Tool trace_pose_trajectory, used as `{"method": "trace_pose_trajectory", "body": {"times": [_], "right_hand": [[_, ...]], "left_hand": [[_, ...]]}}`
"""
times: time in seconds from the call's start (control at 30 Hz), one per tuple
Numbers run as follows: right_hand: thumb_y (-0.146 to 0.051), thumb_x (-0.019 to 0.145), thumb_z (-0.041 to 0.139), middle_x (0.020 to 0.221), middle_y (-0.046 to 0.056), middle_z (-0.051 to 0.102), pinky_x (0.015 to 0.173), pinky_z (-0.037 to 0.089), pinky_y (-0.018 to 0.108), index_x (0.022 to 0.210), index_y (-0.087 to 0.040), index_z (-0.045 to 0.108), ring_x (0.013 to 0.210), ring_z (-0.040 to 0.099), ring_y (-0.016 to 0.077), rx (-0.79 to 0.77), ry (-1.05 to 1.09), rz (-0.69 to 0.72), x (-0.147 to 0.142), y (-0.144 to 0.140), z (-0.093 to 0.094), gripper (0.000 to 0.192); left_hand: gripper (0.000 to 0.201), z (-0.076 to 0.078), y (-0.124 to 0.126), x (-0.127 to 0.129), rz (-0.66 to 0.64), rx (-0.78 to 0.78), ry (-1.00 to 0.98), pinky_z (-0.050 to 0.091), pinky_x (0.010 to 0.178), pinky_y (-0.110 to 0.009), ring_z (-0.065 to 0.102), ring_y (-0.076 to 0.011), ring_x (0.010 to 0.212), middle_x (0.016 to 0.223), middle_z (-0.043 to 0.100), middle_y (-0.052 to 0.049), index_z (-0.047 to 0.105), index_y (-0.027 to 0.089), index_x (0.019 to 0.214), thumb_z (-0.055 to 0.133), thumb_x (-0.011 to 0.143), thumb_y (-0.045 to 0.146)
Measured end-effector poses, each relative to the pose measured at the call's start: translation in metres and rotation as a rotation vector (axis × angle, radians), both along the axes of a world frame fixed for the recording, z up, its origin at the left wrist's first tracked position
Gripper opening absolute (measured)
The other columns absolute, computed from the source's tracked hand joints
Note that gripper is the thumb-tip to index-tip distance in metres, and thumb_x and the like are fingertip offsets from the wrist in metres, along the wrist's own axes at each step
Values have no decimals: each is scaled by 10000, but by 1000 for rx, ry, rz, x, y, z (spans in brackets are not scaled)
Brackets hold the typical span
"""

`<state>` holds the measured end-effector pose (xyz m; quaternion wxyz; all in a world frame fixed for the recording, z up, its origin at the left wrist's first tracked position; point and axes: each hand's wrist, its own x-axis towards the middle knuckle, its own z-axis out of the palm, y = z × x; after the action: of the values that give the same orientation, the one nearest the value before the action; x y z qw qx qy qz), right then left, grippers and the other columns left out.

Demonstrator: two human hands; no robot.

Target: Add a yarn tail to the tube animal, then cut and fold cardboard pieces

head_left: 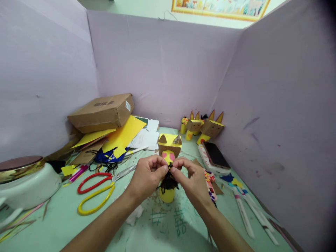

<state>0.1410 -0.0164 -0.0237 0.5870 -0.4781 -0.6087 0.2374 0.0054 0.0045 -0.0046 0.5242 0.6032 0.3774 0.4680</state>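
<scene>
A small paper animal figure stands on the table in front of me, with a yellow body, pink spots and a brown cardboard head with two pointed ears. Black yarn hangs in a tuft from its near side. My left hand pinches the top of the yarn with thumb and forefinger. From the other side, my right hand pinches the same spot, its fingertips almost meeting those of my left. The fingers partly hide the figure's middle.
Red-and-yellow scissors lie at left, near a white pot-like object. Behind them are a cardboard box and yellow paper. Similar animal figures, a phone and markers are at right. Pale panels enclose the table.
</scene>
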Motion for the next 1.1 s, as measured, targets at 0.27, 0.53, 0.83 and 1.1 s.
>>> {"method": "trace_pose_trajectory", "body": {"times": [0.27, 0.53, 0.83, 1.1], "right_hand": [[-223, 714, 535, 658, -3, 533, 642, 364, 290, 639, -196, 535, 659, 478, 163, -14, 35, 5, 2, 0, -4, 80], [-219, 712, 550, 698, 4, 558, 674, 375, 288, 646, -195, 549, 701, 500, 170, -16, 27, 10, 0, 0, -2, 70], [-215, 702, 506, 720, 14, 550, 639, 358, 281, 640, -194, 502, 715, 494, 177, 9, 147, 89, 7, 1, -12, 66], [-274, 733, 581, 740, 15, 577, 673, 384, 300, 790, -193, 618, 710, 497, 173, 27, 14, 59, 3, -1, -2, 106]], "left_hand": [[79, 3, 4, -3, 21, -92, -83, 214, 400, -186, 273, -47, 397, 423, 377, 83, 529, 156, 574, 541, 603, 229], [122, 5, 0, -1, 13, -30, -3, 372, 507, -217, 457, -93, 516, 531, 545, 15, 604, 127, 580, 643, 572, 242], [67, 4, 5, -3, 71, -123, -23, 157, 390, -190, 248, -44, 387, 388, 359, 87, 545, 154, 541, 548, 545, 220], [89, 4, 3, -2, -3, -104, -30, 175, 394, -195, 262, -41, 396, 430, 399, 86, 566, 146, 604, 568, 584, 233]]}}
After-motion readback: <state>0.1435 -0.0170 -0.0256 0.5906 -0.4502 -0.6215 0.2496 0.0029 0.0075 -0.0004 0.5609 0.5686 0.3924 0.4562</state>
